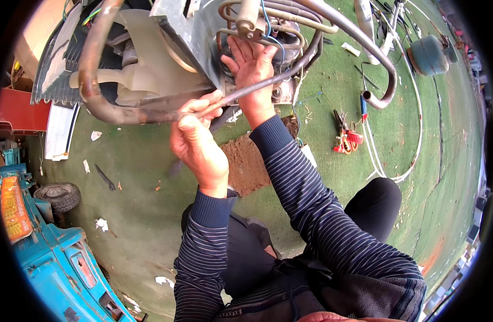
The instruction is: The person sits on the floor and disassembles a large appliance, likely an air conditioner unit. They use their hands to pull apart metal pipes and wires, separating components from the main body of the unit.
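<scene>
In front of me is an opened air-conditioner outdoor unit with a pale plastic fan (144, 53), a metal divider panel (187, 37) and a compressor (287, 37) ringed by bent pipes. My left hand (200, 145) is closed around a copper pipe (131, 115), thumb and fingers pinching its narrow part. This pipe bends upward at the left. My right hand (253, 72) is palm up with fingers stretched out, close to the compressor and under a cylindrical valve (247, 20). Its fingertips are partly hidden by the tubing. A dark tube (278, 78) crosses in front of the right palm.
A brown block (245, 166) lies on the green floor below my hands. Red-handled tools and a red gauge (355, 138) lie at the right, near white hoses (421, 123). Farther right stands a teal gas cylinder (429, 55). A blue vehicle (59, 257) is at lower left.
</scene>
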Demonstrator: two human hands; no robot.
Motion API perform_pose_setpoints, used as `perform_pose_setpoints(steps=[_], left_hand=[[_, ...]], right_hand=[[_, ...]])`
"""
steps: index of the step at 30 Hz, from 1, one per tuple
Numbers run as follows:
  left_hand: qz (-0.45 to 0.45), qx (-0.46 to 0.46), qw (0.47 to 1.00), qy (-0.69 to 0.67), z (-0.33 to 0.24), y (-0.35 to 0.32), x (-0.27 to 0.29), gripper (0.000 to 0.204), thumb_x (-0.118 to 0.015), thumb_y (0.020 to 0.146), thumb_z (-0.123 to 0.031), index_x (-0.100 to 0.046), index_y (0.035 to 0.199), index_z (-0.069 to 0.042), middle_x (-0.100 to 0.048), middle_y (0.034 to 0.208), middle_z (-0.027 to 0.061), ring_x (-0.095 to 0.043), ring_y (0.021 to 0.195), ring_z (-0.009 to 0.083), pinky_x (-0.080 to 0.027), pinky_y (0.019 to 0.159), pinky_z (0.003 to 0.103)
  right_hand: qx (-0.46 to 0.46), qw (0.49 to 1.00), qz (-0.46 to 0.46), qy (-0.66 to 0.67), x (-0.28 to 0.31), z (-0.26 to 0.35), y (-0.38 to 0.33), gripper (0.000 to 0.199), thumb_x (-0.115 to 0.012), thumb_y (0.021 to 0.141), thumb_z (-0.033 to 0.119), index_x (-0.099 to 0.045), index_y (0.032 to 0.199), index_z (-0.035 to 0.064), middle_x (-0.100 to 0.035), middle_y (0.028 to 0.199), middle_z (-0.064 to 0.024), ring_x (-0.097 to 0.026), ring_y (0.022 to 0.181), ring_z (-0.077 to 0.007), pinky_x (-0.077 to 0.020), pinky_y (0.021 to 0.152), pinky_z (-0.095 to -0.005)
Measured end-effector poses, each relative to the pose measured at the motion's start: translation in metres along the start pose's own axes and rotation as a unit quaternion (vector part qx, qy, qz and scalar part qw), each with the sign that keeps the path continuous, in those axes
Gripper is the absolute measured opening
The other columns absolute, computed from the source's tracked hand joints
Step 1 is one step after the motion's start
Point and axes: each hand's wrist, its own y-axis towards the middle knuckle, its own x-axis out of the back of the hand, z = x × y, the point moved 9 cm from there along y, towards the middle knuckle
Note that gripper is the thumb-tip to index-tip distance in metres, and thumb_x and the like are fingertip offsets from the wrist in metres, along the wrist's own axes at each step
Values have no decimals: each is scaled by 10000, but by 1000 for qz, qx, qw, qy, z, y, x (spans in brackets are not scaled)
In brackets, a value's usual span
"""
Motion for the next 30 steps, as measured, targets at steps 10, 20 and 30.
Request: perform_pose_setpoints(steps=[10,20,30], left_hand=[[-19,9,999,50,2,2,3,702,-416,1029,-670,-598,1093,5,-706,1137,231,-697,1008,271,-521,855,368],[-33,33,996,78,5,-4,0,759,-368,991,-744,-560,1108,-19,-713,1116,214,-661,853,208,-528,812,336],[-56,-8,995,87,11,6,6,747,-362,1008,-724,-575,1055,-10,-726,1028,199,-690,888,222,-530,781,328]], right_hand=[[-46,702,-20,-710,108,-44,-104,221,-663,944,167,-684,1125,41,-669,1023,-190,-695,879,-392,-553,768,-494],[-203,496,20,-844,160,-130,-33,258,-623,947,176,-614,1152,20,-724,1083,-215,-759,943,-321,-616,798,-423],[-23,662,-43,-748,179,-37,-60,227,-679,933,185,-610,973,-28,-678,879,-300,-679,855,-489,-541,788,-560]])
